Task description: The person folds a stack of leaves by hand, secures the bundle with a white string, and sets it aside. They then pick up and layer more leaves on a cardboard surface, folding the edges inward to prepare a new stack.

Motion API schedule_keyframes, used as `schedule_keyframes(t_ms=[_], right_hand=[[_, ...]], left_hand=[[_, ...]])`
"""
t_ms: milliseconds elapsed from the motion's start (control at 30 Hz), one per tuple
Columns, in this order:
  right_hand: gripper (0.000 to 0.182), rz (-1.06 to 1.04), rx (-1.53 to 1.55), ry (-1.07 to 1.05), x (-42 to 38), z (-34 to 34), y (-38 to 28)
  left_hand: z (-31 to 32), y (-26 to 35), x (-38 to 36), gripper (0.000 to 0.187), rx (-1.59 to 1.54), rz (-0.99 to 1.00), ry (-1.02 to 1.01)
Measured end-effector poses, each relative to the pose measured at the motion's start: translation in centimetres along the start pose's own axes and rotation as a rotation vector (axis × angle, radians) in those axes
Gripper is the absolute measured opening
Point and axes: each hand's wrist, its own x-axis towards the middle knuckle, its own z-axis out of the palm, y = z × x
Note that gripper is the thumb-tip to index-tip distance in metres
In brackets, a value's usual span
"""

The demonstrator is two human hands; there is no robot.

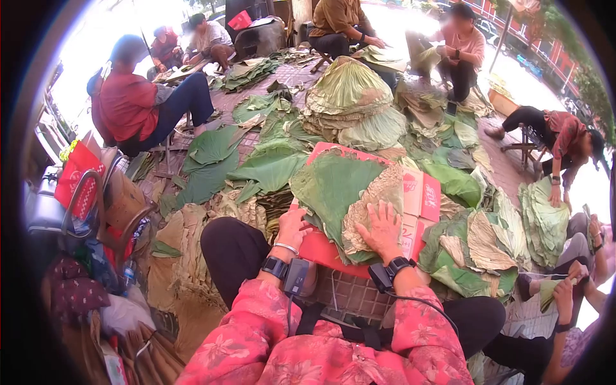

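A large lotus leaf [333, 186], green with a dry tan section on its right, lies over a red cardboard sheet [317, 247] in front of my knees. My right hand [381, 230] rests flat on the tan part, its fingers spread. At the leaf's lower left edge is my left hand [292, 228], fingers bent in and seeming to pinch the edge; the fingertips are partly hidden. Printed red-and-white carton panels [420, 199] show beyond the leaf's right side. Both my wrists carry black straps with small devices.
A tall stack of leaves [350, 96] stands straight ahead. More leaves [215, 154] cover the paving to the left, and a pile [471, 247] sits at right. Several people sit around, one in red [131, 106]. Bags and a chair [96, 212] crowd the left side.
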Motion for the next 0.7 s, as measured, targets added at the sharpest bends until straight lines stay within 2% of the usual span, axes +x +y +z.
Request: schedule_keyframes(t_ms=[33, 167, 267, 400, 533, 667, 700], right_hand=[[0.070, 0.002, 0.001, 0.002, -0.1, 0.0, 0.1], [0.069, -0.001, -0.003, 0.003, 0.0, -0.3, -0.2], [0.068, -0.002, -0.002, 0.008, -0.2, -0.2, -0.2], [0.068, -0.007, -0.010, 0.027, -0.1, -0.3, -0.1], [0.068, -0.006, -0.015, 0.040, -0.1, -0.4, -0.1], [0.067, -0.013, 0.002, 0.061, -0.1, -0.3, -0.2], [0.067, -0.012, 0.008, 0.063, -0.2, -0.3, -0.2]], left_hand=[[0.0, 0.6, -1.0, 0.023, -0.128, -0.033, -0.088], [-0.4, -1.0, -0.5, 0.032, -0.454, -0.120, -0.004], [0.5, -1.2, -0.3, 0.029, -0.503, -0.207, -0.057], [3.5, -0.9, -0.1, 0.029, -0.309, -0.220, -0.023], [4.7, -1.8, 2.3, 0.033, -0.400, -0.038, -0.017], [4.4, -2.0, 2.5, 0.035, -0.554, -0.017, -0.079], [4.4, -1.7, 2.2, 0.036, -0.552, -0.088, -0.106]])
